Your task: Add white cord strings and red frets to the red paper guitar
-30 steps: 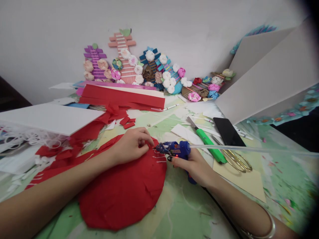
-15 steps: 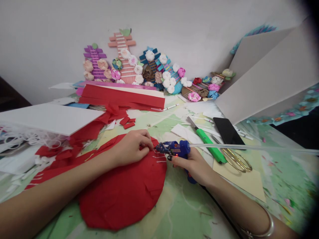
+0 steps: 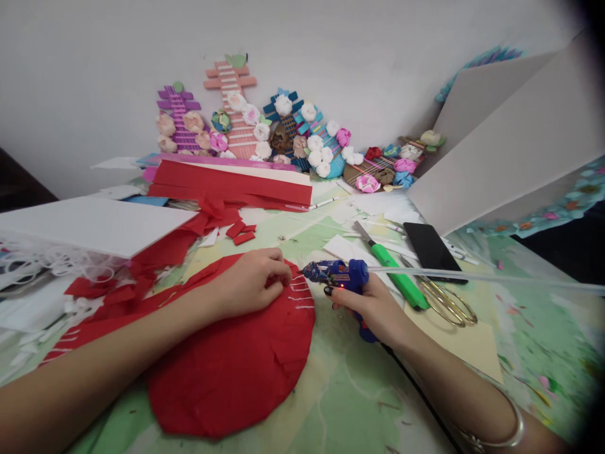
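Clamped round the glue gun (image 3: 343, 274), right hand (image 3: 373, 309) lifts the nozzle off the red paper disc (image 3: 236, 372) mid-frame, left hand (image 3: 250, 280) keeps pinching its glued edge

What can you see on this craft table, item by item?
red paper disc: one, red, flat, front centre
glue gun: one, blue, nozzle at the disc's edge
glue stick: one, clear, trailing right from the gun
utility knife: one, green, right of the gun
scissors: one pair, gold, partly on a yellow card
phone: one, black, beyond the scissors
paper sheets: a stack, red, behind the disc
foam board: one, white, far left
leaning boards: two, white, far right
flower decorations: several, mixed colours, against the wall
table: one, green-patterned
left hand: pinching the disc's edge
right hand: gripping the glue gun
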Demonstrator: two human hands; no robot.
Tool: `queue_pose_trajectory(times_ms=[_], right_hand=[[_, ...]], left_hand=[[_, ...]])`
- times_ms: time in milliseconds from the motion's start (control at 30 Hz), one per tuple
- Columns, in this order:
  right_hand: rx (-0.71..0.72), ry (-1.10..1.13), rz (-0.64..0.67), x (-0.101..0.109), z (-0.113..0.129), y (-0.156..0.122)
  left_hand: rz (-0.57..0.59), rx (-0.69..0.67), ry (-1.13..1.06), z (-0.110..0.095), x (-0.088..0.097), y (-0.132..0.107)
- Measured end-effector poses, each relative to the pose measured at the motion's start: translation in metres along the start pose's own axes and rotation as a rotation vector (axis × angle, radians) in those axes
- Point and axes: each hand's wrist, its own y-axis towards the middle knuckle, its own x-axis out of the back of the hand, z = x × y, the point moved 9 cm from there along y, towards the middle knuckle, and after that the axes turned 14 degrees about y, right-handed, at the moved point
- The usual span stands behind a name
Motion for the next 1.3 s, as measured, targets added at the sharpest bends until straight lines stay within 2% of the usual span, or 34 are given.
queue_pose_trajectory(times_ms=[233, 500, 600, 767, 1133, 1300], right_hand=[[-0.041, 0.003, 0.05, -0.007, -0.003, -0.002], [-0.051, -0.002, 0.085, -0.011, -0.004, -0.003], [-0.008, 0.012, 0.102, -0.013, 0.001, -0.003], [0.128, 0.068, 0.143, -0.018, 0.015, -0.007], [0.184, 0.058, 0.158, -0.015, 0.022, -0.008], [0.128, -0.027, 0.133, -0.012, 0.015, -0.007]], left_hand=[[0.016, 0.057, -0.041, 0.006, -0.001, 0.0], [0.009, 0.054, -0.075, 0.008, -0.001, 0.001], [-0.001, 0.063, -0.109, 0.009, 0.002, 0.001], [-0.026, 0.166, -0.259, 0.02, 0.007, 0.001], [-0.05, 0.208, -0.311, 0.023, 0.008, 0.0], [-0.047, 0.218, -0.294, 0.025, 0.007, 0.0]])
